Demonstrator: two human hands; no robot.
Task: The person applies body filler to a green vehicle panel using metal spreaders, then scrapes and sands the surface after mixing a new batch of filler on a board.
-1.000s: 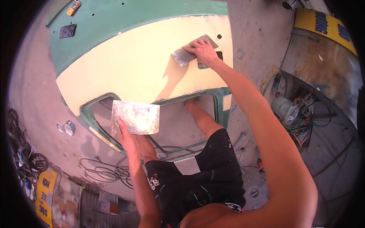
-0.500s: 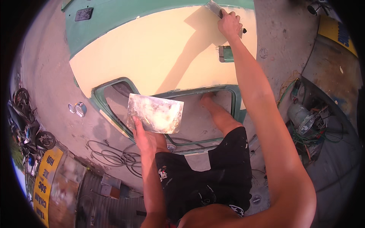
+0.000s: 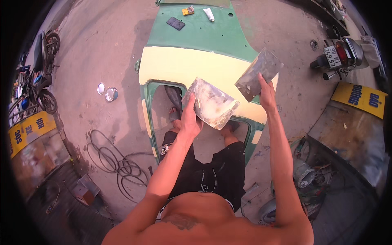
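Note:
My left hand point(image 3: 191, 119) grips a thin metal plate point(image 3: 217, 104) by its left edge; pale, whitish smears cover its face. Closed round a second flat metal sheet, a wide putty spreader point(image 3: 258, 72), my right hand point(image 3: 267, 96) is raised to the right of the plate, and the two do not touch. Below both hands lies a car door point(image 3: 175, 64), green at its far part with a broad cream-coated band across the middle. Its window openings have green frames, and my legs show through them. Some fingers are hidden behind the plates.
On the door's green part lie a phone point(image 3: 175, 23), a white tube point(image 3: 208, 15) and a small yellow box point(image 3: 188, 11). An open tin point(image 3: 110, 94) and a coiled hose point(image 3: 118, 161) are on the floor at left. A motorbike point(image 3: 347, 57) stands at far right.
My right hand has come back from the cream surface with the spreader, now nearer the plate. The view has shifted, showing more of the door's green part and the floor.

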